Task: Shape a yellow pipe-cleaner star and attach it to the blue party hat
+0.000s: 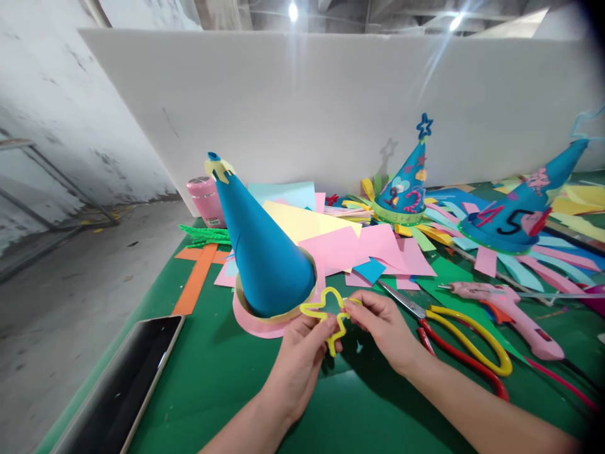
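A yellow pipe cleaner (pixel 332 293), bent into a star outline, is held up above the table between both hands. My left hand (pixel 302 350) pinches its lower left side between thumb and fingers. On the other side my right hand (pixel 380 321) pinches the star's right part, its fingertips partly hiding the yellow strand. Just beyond the hands stands a tall blue paper cone hat (pixel 265 252) with a pale yellow jagged collar near its tip. The hat leans to the left, and a pink brim (pixel 255 323) surrounds its base.
Scissors (pixel 439 321) and a pink glue gun (pixel 515 315) lie to the right. A phone (pixel 125 378) rests at left near orange strips (pixel 196 280). Paper sheets (pixel 331 249) and two decorated hats (pixel 404 183) are behind, before a white board (pixel 302 107).
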`<control>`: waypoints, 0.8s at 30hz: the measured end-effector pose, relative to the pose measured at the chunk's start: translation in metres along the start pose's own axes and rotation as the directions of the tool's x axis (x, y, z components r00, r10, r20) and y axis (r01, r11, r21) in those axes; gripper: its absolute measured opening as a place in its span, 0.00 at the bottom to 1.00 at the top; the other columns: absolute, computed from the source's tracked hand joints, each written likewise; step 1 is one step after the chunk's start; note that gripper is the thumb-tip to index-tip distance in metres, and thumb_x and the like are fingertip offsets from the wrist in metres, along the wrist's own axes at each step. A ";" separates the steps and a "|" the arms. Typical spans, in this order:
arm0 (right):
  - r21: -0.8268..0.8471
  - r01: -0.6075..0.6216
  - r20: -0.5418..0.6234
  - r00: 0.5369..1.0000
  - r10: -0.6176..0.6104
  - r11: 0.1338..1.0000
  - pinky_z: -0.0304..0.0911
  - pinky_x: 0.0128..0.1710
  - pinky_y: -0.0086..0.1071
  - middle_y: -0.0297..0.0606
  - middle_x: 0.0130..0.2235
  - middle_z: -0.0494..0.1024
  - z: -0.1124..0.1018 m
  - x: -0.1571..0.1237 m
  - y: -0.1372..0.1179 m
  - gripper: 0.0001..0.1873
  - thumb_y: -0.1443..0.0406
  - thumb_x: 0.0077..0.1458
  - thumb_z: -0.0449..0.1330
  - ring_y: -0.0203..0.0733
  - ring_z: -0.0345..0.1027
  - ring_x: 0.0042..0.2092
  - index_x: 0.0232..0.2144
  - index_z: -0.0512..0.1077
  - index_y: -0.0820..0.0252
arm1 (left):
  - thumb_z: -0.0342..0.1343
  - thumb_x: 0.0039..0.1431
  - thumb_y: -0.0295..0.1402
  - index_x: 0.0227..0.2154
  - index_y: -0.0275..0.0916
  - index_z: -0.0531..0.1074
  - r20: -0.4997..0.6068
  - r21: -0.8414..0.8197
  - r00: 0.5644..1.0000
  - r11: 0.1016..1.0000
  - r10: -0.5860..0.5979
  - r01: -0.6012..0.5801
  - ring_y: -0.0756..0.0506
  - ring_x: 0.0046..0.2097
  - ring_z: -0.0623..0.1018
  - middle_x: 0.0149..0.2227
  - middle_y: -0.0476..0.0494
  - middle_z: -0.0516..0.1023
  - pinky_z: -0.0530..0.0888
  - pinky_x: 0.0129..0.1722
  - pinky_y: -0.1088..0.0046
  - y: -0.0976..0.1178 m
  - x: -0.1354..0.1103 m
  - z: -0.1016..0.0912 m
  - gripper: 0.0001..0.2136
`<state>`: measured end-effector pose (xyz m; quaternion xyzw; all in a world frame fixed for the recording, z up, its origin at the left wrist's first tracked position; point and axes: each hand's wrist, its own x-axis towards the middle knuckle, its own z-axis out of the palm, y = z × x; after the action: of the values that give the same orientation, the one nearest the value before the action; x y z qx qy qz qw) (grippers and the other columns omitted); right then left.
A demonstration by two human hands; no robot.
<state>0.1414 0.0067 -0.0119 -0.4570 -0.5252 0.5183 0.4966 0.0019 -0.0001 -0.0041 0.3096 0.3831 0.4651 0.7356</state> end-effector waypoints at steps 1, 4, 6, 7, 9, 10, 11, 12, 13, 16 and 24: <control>-0.010 0.001 -0.017 1.000 -0.002 1.000 0.46 0.22 0.26 0.27 0.20 0.56 -0.001 0.000 0.000 0.14 0.63 0.53 0.54 0.30 0.47 0.23 0.18 0.61 0.61 | 0.58 0.47 0.31 0.23 0.33 0.73 -0.025 -0.018 1.000 1.000 0.007 -0.007 0.51 0.27 0.69 0.23 0.46 0.72 0.66 0.27 0.78 0.002 0.000 0.000 0.05; -0.027 0.001 -0.044 0.999 -0.002 1.000 0.43 0.21 0.27 0.26 0.19 0.53 -0.002 0.001 0.000 0.15 0.64 0.53 0.54 0.30 0.44 0.23 0.17 0.59 0.61 | 0.57 0.48 0.32 0.24 0.34 0.74 -0.097 -0.036 0.995 0.999 0.021 -0.024 0.50 0.28 0.70 0.23 0.46 0.72 0.66 0.27 0.77 0.005 0.002 -0.003 0.06; -0.022 0.001 -0.032 0.999 -0.002 1.000 0.42 0.21 0.27 0.26 0.19 0.53 -0.002 0.000 0.000 0.14 0.65 0.52 0.53 0.30 0.44 0.22 0.17 0.59 0.61 | 0.57 0.49 0.33 0.25 0.34 0.74 -0.106 -0.032 0.994 0.999 0.040 -0.043 0.51 0.28 0.69 0.23 0.47 0.71 0.65 0.26 0.78 0.005 0.003 -0.005 0.06; -0.018 0.002 -0.022 1.000 -0.002 1.000 0.42 0.21 0.27 0.26 0.19 0.53 -0.002 0.000 0.000 0.14 0.65 0.52 0.53 0.30 0.44 0.22 0.17 0.59 0.61 | 0.57 0.49 0.33 0.24 0.35 0.73 -0.097 -0.030 0.994 0.998 0.048 -0.051 0.51 0.27 0.69 0.23 0.48 0.71 0.65 0.26 0.78 0.005 0.004 -0.006 0.06; -0.011 -0.002 0.002 1.000 0.002 1.000 0.42 0.21 0.27 0.26 0.19 0.53 -0.002 -0.001 0.000 0.13 0.65 0.52 0.53 0.30 0.44 0.22 0.17 0.60 0.61 | 0.57 0.49 0.32 0.23 0.35 0.72 -0.067 -0.018 0.996 0.998 0.051 -0.052 0.52 0.28 0.69 0.24 0.48 0.71 0.65 0.27 0.79 0.004 0.005 -0.008 0.06; -0.010 -0.003 0.012 1.000 0.003 1.000 0.42 0.21 0.27 0.26 0.19 0.54 -0.002 -0.001 -0.001 0.13 0.65 0.52 0.53 0.31 0.44 0.22 0.18 0.60 0.61 | 0.57 0.49 0.32 0.23 0.35 0.72 -0.051 -0.008 0.998 0.999 0.047 -0.047 0.52 0.27 0.68 0.23 0.48 0.70 0.65 0.27 0.79 0.004 0.005 -0.009 0.06; -0.010 -0.005 0.022 1.000 0.005 1.000 0.43 0.21 0.27 0.26 0.19 0.54 -0.002 -0.002 -0.001 0.13 0.65 0.52 0.53 0.31 0.44 0.22 0.18 0.60 0.61 | 0.57 0.49 0.32 0.22 0.35 0.71 -0.041 0.005 0.998 0.999 0.041 -0.041 0.52 0.27 0.68 0.23 0.48 0.70 0.64 0.26 0.79 0.004 0.005 -0.009 0.06; -0.012 -0.006 0.032 0.999 0.007 1.000 0.43 0.22 0.27 0.27 0.19 0.54 -0.002 -0.002 -0.001 0.13 0.65 0.52 0.53 0.31 0.45 0.23 0.18 0.60 0.61 | 0.58 0.48 0.33 0.22 0.35 0.71 -0.038 0.019 0.999 0.999 0.038 -0.038 0.52 0.27 0.68 0.23 0.48 0.71 0.64 0.26 0.79 0.004 0.005 -0.009 0.06; -0.015 -0.007 0.040 0.999 0.008 1.000 0.43 0.22 0.27 0.27 0.19 0.54 -0.002 -0.002 -0.002 0.12 0.65 0.52 0.53 0.31 0.45 0.23 0.18 0.61 0.61 | 0.58 0.48 0.33 0.21 0.35 0.71 -0.042 0.032 0.998 0.999 0.039 -0.037 0.52 0.27 0.68 0.23 0.48 0.71 0.64 0.26 0.79 0.004 0.005 -0.009 0.06; -0.029 -0.012 0.058 0.998 0.014 0.999 0.44 0.22 0.27 0.27 0.20 0.55 -0.002 -0.002 -0.002 0.12 0.64 0.52 0.53 0.31 0.46 0.23 0.18 0.60 0.61 | 0.59 0.47 0.33 0.20 0.35 0.71 -0.069 0.051 0.997 0.998 0.044 -0.041 0.53 0.27 0.67 0.23 0.49 0.71 0.64 0.27 0.79 0.004 0.004 -0.008 0.07; -0.024 -0.046 0.093 0.994 0.048 0.999 0.42 0.21 0.27 0.27 0.20 0.54 0.000 -0.001 -0.002 0.13 0.62 0.52 0.54 0.31 0.44 0.23 0.19 0.61 0.61 | 0.61 0.44 0.32 0.19 0.35 0.73 -0.120 0.014 0.993 1.000 0.021 -0.020 0.54 0.27 0.68 0.24 0.49 0.73 0.65 0.29 0.81 0.006 0.005 -0.006 0.06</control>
<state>0.1415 0.0054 -0.0104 -0.4499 -0.5428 0.5450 0.4538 -0.0047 0.0076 -0.0044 0.2896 0.4265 0.4880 0.7043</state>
